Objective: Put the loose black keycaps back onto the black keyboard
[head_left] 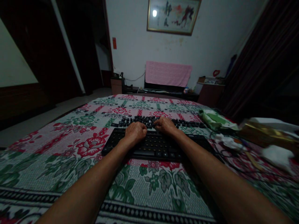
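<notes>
A black keyboard frame [154, 146] with most keys removed lies on a floral bedspread [70, 149]. Beyond its far edge sit rows of loose black keycaps [187, 123]. My left hand [135, 132] rests at the frame's far edge with its fingers curled down among the keycaps. My right hand [164, 125] is beside it, fingers bent and pinched at the keycaps. What each hand grips is too small and dark to make out.
A green and white cloth bundle [216, 119] lies right of the keycaps. White scraps [227, 141], a cable and a gold package [261, 132] clutter the right side. A pink-covered television stand [167, 74] is by the far wall.
</notes>
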`<state>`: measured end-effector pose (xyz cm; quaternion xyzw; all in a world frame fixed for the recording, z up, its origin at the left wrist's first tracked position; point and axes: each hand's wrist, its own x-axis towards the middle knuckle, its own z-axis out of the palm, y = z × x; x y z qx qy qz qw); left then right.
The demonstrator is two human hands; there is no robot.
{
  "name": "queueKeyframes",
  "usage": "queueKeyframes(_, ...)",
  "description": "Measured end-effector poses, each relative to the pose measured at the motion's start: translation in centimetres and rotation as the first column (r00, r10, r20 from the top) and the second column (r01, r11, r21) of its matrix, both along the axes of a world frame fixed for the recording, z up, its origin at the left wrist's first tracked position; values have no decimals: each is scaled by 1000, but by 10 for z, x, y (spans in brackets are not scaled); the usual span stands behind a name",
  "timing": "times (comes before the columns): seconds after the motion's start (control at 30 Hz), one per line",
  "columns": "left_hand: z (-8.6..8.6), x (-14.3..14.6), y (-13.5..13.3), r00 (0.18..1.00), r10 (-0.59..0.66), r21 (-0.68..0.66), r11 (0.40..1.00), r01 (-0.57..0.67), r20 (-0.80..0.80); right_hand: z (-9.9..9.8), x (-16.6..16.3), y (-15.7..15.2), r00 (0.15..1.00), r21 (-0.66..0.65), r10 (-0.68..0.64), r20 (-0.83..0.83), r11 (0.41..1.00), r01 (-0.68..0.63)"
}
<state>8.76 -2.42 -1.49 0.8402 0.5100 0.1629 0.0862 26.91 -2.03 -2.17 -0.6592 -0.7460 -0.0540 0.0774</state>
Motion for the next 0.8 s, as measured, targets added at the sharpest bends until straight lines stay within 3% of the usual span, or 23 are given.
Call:
queueKeyframes(0.17,-2,0,2,1000,-8,9,1000,8,5,-1,1,3,998,-5,-20,-56,1000,20)
queueKeyframes(0.5,-1,-1,5,999,-38,-17,999,38,7,-8,10,5,980,1,102,-173,995,-104)
queueKeyframes(0.8,-3,1,2,1000,-12,48,999,12,0,-3,8,-4,983,42,49,-176,998,-42)
